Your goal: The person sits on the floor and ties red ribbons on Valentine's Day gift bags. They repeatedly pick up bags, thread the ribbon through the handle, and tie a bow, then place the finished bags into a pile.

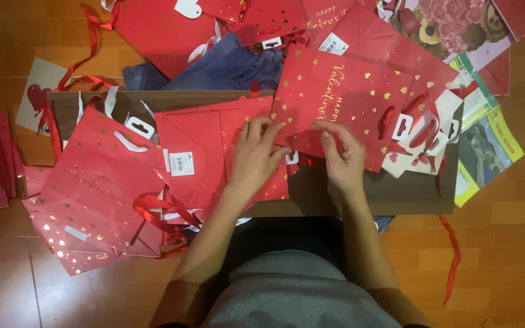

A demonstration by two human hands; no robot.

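Your left hand (254,155) and right hand (339,157) both pinch the lower edge of a red heart-dotted gift bag (341,100) lying flat on the brown bench (396,188) among other red bags

Red paper bag (341,97) – matt, shiny gold-foil hearts; satin ribbon (454,255).

Home: wooden floor (518,243), low board (408,191)
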